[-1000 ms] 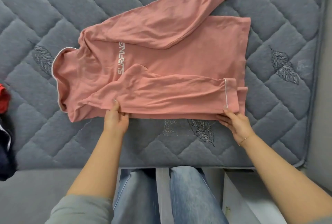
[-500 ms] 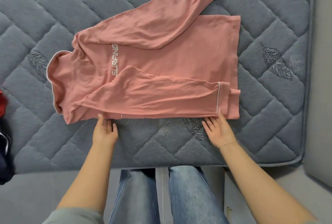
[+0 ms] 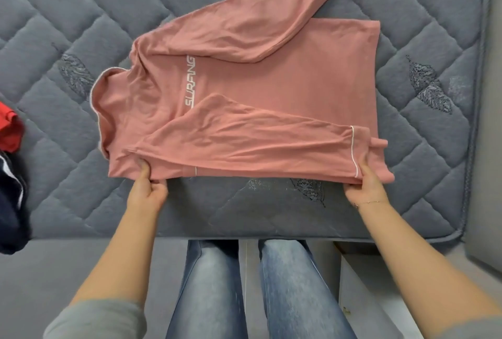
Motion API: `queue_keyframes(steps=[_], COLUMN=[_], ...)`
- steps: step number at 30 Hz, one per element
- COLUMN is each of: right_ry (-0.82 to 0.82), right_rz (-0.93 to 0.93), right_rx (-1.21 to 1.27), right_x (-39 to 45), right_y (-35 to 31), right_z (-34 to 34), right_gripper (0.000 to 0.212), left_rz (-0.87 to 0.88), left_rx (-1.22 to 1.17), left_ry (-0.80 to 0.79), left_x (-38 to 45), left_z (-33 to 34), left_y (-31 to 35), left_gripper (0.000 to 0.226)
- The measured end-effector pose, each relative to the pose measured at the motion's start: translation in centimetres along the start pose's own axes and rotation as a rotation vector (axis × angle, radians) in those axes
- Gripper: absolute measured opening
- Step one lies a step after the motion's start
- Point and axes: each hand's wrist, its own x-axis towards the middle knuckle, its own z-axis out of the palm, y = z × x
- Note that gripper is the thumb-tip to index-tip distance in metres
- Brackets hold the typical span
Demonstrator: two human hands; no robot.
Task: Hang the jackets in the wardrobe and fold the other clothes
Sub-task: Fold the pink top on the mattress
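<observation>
Grey quilted mattress [image 3: 271, 216], stitched in diamonds with darker leaf motifs, fills most of the head view and serves as the folding surface. At its far left edge lies a red garment [image 3: 9, 126], and just below it a dark navy garment [image 3: 12, 203] with a thin white stripe; both are cut off by the frame.

Moving right, a pink long-sleeved top [image 3: 271, 80] lies across the middle of the mattress, neck opening toward the left and hem toward the right, with the white word "SURFING" on the chest. Its far sleeve angles up toward the top right, and its near sleeve is folded along the near edge, its white-piped cuff by the hem.

The left hand [image 3: 148, 189] pinches the near edge of the top close to the shoulder, thumb on top and fingers curled beneath, lifting the fabric slightly. Further right, the right hand [image 3: 365, 184], with a thin bracelet on its wrist, grips the near edge at the cuff and hem, the cloth draped over its fingers.

Below the mattress edge, legs in blue jeans [image 3: 293, 289] show between the forearms.
</observation>
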Motion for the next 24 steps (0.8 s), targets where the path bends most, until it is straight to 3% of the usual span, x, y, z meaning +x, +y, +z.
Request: queue_keyframes(steps=[9,12,14,17,20,24], right_ry=[0.095,0.097,0.145,0.327,0.251,0.002], right_rz=[0.097,0.124,0.064,-0.250,-0.626,-0.948], right_rx=[-0.139,-0.275,-0.431,-0.668,-0.942,-1.324], right_x=[-0.2,-0.3,-1.1,-2.4,-2.8,-0.3], right_y=[3.0,3.5,3.7,3.9,2.2,-1.7], right_z=[-8.2,-9.4,-9.3,-8.9,-8.1,-7.0], right_gripper=[0.005,0.025,0.038,0.045,0.035,0.035], left_rz=[-0.081,-0.187,-0.278,-0.271,-0.059,0.585], left_rx=[0.294,0.503,0.622,0.826,1.179,1.665], left_ry=[-0.008,0.030,-0.034,-0.261,-0.461,-0.799], left_x=[-1.3,-2.1,-3.1,-5.4,-7.6,-8.3], left_z=[-8.4,-8.7,-8.0,-5.5,-1.5,4.5], left_y=[-2.3,-3.1,-4.3,-7.5,-11.7,-17.1], left_gripper=[0.041,0.033,0.025,0.027,0.017,0.024])
